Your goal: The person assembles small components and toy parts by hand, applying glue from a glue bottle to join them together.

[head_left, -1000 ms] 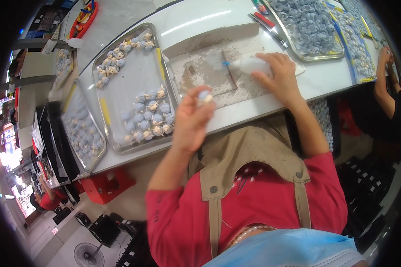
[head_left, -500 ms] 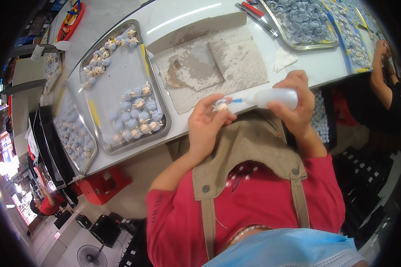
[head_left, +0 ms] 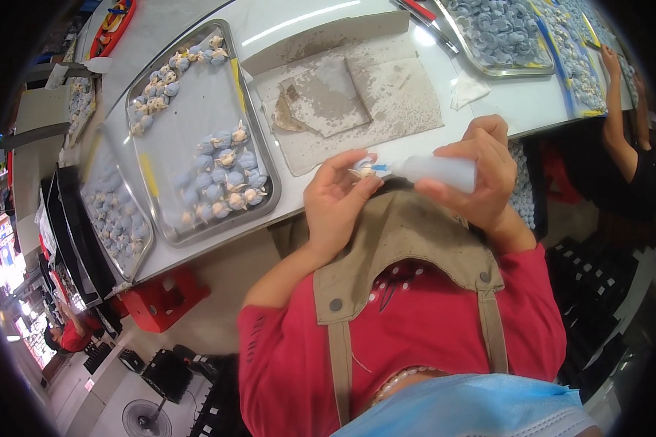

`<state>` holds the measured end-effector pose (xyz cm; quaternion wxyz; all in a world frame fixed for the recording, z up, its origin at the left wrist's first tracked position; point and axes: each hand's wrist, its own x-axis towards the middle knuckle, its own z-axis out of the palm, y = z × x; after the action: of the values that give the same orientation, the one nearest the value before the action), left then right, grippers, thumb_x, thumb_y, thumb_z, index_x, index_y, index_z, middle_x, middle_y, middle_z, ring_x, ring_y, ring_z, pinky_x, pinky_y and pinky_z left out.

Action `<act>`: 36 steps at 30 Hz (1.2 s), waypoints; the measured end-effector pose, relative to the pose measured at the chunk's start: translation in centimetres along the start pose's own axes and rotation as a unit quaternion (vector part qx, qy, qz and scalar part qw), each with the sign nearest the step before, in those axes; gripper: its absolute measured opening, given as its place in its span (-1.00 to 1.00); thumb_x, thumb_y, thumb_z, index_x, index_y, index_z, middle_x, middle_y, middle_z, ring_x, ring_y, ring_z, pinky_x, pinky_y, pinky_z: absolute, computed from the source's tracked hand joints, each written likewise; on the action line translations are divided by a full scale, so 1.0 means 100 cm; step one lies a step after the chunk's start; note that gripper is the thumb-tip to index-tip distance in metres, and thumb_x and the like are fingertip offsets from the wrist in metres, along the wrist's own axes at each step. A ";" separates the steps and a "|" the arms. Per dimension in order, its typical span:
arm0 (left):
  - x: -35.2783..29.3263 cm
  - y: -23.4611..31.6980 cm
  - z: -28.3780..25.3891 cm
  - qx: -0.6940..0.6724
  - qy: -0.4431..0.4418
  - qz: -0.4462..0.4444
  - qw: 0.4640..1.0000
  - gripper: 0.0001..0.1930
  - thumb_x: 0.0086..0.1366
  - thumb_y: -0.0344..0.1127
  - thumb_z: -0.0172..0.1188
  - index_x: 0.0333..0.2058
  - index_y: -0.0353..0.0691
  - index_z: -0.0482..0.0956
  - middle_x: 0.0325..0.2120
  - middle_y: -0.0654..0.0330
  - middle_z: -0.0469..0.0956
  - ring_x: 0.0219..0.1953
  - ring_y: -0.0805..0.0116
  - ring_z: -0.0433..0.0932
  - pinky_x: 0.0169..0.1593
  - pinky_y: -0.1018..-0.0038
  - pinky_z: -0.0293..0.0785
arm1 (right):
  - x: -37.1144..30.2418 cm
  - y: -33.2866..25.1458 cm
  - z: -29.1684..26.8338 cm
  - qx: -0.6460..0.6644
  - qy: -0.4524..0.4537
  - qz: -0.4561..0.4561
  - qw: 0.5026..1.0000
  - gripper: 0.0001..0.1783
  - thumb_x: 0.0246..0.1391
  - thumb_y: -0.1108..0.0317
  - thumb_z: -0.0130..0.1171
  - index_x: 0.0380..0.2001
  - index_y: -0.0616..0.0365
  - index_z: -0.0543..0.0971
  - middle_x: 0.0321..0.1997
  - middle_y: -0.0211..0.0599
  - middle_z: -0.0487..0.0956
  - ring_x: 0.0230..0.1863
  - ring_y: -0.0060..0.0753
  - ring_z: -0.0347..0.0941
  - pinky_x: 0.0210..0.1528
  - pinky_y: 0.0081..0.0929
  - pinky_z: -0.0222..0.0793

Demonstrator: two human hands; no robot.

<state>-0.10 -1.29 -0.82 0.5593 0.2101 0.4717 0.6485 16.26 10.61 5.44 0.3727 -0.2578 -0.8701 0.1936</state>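
Observation:
Between the thumb and fingers of my left hand (head_left: 335, 200) is a small blue-and-cream figurine part (head_left: 364, 168). My right hand (head_left: 483, 167) is wrapped round a translucent white squeeze bottle (head_left: 441, 172), held on its side. The bottle's thin blue nozzle (head_left: 380, 167) points left and meets the figurine part, or comes very close to it; whether they touch I cannot tell. Both hands are just above the table's near edge, in front of a stained cardboard sheet (head_left: 408, 102).
A metal tray (head_left: 273, 191) at left bears several blue-and-cream pieces. Another metal tray (head_left: 521, 72) at far right is heaped with grey-blue parts. A crumpled white tissue (head_left: 469, 92) and a pen (head_left: 444, 40) lie nearby. A co-worker's arm (head_left: 617, 120) reaches in at far right.
My right hand has brought the bottle left, so its nozzle is now at the figurine part. My left hand has hardly moved. The co-worker's arm at far right has shifted.

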 end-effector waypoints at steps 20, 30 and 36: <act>0.000 0.002 0.004 -0.058 0.010 -0.028 0.998 -0.65 0.16 -0.60 0.12 -0.08 -0.32 0.28 -0.13 -0.03 0.46 -0.22 0.36 0.53 -0.14 0.56 0.45 | 0.000 0.005 -0.004 0.011 0.004 0.007 1.000 -0.65 -0.43 0.26 0.48 -0.57 0.17 0.54 -0.62 -0.37 0.41 -0.53 -0.33 0.25 -0.45 -0.49 0.21; 0.001 -0.002 -0.001 -0.060 0.010 -0.015 0.998 -0.64 0.17 -0.56 0.13 -0.06 -0.31 0.28 -0.17 -0.03 0.50 -0.26 0.39 0.54 -0.17 0.59 0.47 | -0.002 0.007 0.001 0.029 0.006 0.022 0.999 -0.67 -0.41 0.27 0.47 -0.57 0.16 0.54 -0.63 -0.38 0.40 -0.53 -0.35 0.25 -0.45 -0.49 0.19; 0.002 0.000 -0.004 -0.089 0.024 -0.053 0.994 -0.64 0.19 -0.52 0.12 -0.04 -0.30 0.27 -0.18 -0.06 0.50 -0.27 0.38 0.54 -0.18 0.60 0.48 | -0.008 0.036 0.017 0.032 0.052 0.070 0.996 -0.70 -0.32 0.30 0.42 -0.52 0.18 0.53 -0.57 -0.34 0.43 -0.44 -0.31 0.30 -0.33 -0.44 0.21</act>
<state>-0.48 -1.30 -1.05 0.5978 0.1188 0.4356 0.6624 16.56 12.71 2.03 0.4115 -0.3157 -0.8225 0.2334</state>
